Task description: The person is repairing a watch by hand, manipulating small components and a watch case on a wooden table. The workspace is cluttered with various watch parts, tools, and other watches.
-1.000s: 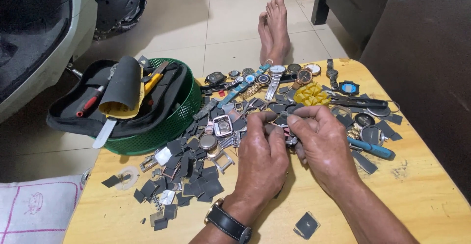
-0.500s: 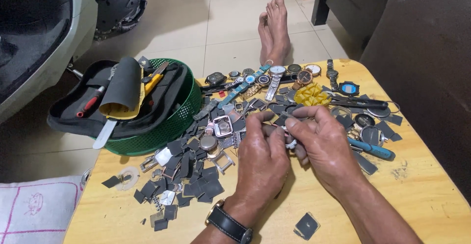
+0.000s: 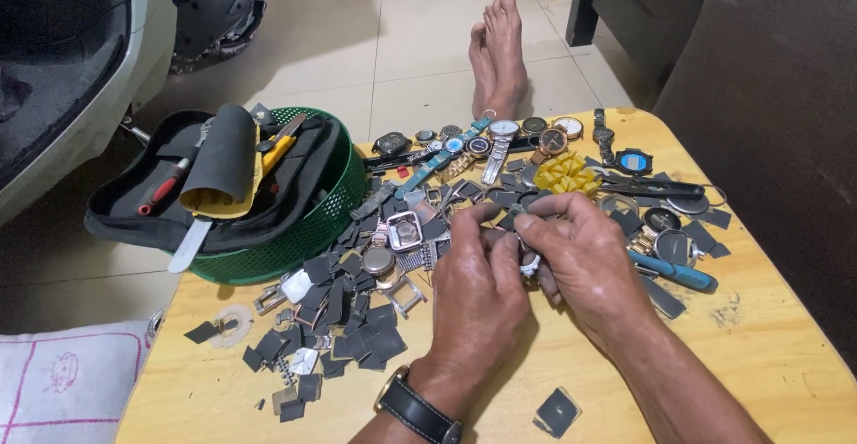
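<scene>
My left hand (image 3: 478,297) and my right hand (image 3: 585,261) meet over the middle of a low wooden table (image 3: 768,364). Their fingers pinch one small metal watch part (image 3: 528,264) between them; most of it is hidden by the fingers. A black-strapped watch sits on my left wrist (image 3: 420,408). Just beyond the hands lies a heap of watch cases (image 3: 406,230), dark strap pieces (image 3: 357,319) and a row of wristwatches (image 3: 500,136) along the far edge. A blue-handled tool (image 3: 678,273) lies right of my right hand.
A green basket (image 3: 312,221) holding a black tool pouch (image 3: 232,176) with screwdrivers stands at the table's left. A yellow ribbon bow (image 3: 567,174) lies among the watches. My bare feet (image 3: 500,51) rest on the tiled floor beyond. A dark cabinet stands at right.
Both hands have stayed over the same spot. The fingers have shifted slightly around the small part.
</scene>
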